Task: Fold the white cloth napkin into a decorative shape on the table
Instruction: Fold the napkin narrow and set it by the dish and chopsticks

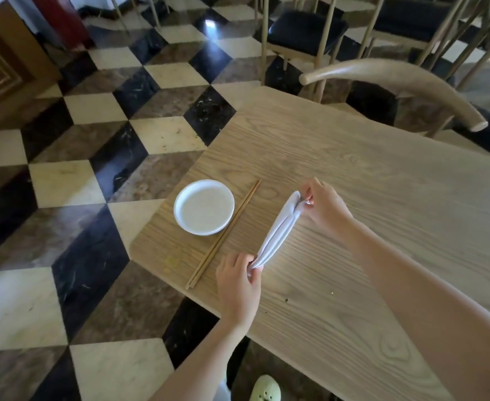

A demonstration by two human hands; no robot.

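The white cloth napkin (pixel 278 231) is gathered into a long narrow strip and stretched just above the pale wooden table (pixel 382 198). My left hand (pixel 239 280) pinches its near end, close to the table's front-left edge. Its far end is pinched by my right hand (pixel 324 205), with the fingertips closed around the folds. The strip runs diagonally between the two hands. Whether it touches the tabletop I cannot tell.
A white bowl (pixel 203 207) stands to the left of the napkin, with a pair of wooden chopsticks (pixel 223 235) lying between them. A wooden chair with a curved back (pixel 397 82) stands at the table's far side. A checkered tile floor lies to the left.
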